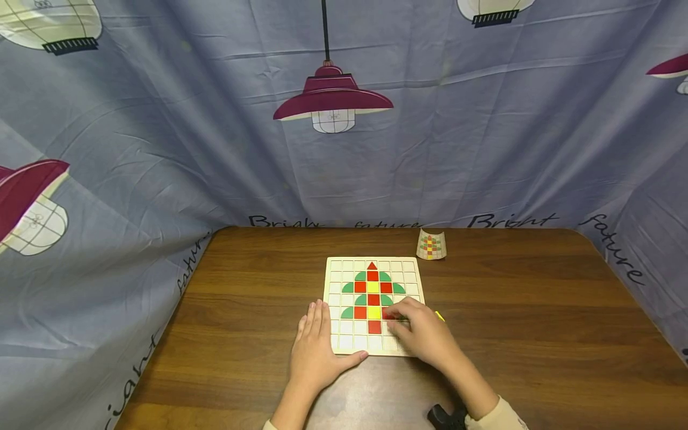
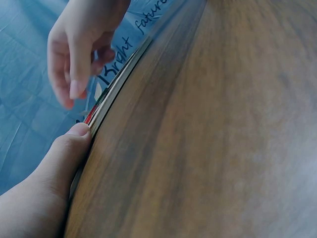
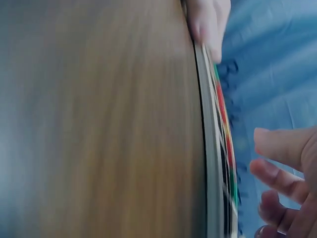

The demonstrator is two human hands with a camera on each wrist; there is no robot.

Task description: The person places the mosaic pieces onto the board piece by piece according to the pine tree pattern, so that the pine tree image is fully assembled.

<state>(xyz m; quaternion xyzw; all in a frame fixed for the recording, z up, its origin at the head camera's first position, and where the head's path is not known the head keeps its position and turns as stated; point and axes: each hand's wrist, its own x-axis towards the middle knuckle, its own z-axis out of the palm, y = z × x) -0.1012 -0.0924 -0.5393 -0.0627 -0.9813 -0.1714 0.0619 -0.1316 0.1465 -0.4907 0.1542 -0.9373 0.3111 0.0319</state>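
Note:
A square white grid board (image 1: 346, 343) lies on the wooden table, bearing red, yellow and green tiles set out in a tree shape with a red triangle (image 1: 372, 266) on top. My left hand (image 1: 314, 358) rests at its lower left corner, fingers straight along the left edge and thumb along the front edge. Over the lower right squares hovers my right hand (image 1: 424, 334), its fingers bent and partly covering a red tile (image 1: 385, 313). In the right wrist view the thumb (image 3: 282, 144) and fingers stand apart with nothing between them.
Behind the board's right corner stands a small curved card (image 1: 431, 245) printed with a similar tree pattern. A yellow piece (image 1: 439, 315) shows beside the right hand, just off the board. The wooden table (image 1: 258, 286) backs onto a hanging blue-grey cloth (image 1: 226, 119).

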